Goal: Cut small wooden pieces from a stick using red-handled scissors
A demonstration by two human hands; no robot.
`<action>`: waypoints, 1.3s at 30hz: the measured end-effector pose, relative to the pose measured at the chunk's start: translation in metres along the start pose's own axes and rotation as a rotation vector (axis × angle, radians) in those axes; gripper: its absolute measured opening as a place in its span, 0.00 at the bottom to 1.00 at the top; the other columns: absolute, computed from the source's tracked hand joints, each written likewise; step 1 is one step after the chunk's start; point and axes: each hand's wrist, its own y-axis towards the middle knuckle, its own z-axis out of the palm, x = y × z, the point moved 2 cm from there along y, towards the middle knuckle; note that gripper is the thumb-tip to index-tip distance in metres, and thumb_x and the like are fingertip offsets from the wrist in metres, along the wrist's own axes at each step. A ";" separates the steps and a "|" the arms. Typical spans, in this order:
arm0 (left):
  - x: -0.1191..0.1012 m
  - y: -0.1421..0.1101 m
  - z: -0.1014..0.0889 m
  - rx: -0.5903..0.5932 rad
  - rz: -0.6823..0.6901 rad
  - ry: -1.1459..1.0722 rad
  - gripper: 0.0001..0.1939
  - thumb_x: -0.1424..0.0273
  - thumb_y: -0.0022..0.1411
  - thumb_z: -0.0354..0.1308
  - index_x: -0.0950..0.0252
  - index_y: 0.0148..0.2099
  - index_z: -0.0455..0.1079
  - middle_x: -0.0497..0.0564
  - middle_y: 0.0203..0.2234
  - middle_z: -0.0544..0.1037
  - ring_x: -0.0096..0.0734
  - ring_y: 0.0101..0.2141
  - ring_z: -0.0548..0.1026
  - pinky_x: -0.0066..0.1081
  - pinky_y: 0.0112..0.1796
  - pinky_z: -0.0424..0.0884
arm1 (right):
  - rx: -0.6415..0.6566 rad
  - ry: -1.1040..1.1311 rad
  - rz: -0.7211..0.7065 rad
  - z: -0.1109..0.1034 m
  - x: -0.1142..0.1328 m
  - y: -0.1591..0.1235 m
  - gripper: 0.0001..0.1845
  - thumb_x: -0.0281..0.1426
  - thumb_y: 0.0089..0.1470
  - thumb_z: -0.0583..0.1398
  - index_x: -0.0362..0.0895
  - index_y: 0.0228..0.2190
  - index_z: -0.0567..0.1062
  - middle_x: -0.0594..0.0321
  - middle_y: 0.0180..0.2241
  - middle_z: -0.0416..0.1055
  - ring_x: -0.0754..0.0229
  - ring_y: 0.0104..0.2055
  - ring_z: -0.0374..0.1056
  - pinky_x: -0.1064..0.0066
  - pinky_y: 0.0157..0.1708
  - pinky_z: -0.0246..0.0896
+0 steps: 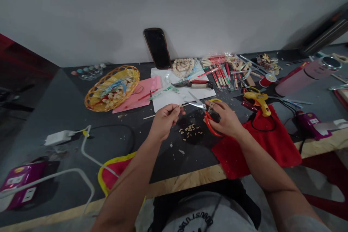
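Note:
My left hand [167,120] is closed in a pinch on a thin pale stick [185,104], whose tip pokes out toward the right. In my right hand [227,120] are scissors [210,125] with red handles, their blades spread apart close to the stick's tip. Whether the blades touch the stick I cannot tell. Below and between both hands, several tiny pale pieces [190,129] lie scattered on the dark tabletop [163,159]. A second length of pale stick [149,117] shows left of my left hand; it may belong to the same stick.
Behind my hands lie white paper [159,105], pruning shears [199,84] and packets of sticks [220,76]. A yellow basket [91,98] stands left, a phone [157,48] leans on the wall. Rightward are a glue gun [257,100], red cloth [282,141] and pink bottle [304,78].

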 end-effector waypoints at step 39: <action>0.005 0.006 -0.005 -0.011 0.001 0.110 0.18 0.57 0.52 0.64 0.66 0.37 0.72 0.52 0.30 0.78 0.18 0.19 0.62 0.22 0.20 0.56 | 0.256 0.002 -0.285 0.035 0.016 -0.007 0.08 0.25 0.60 0.55 0.44 0.37 0.74 0.58 0.36 0.72 0.58 0.41 0.68 0.68 0.43 0.62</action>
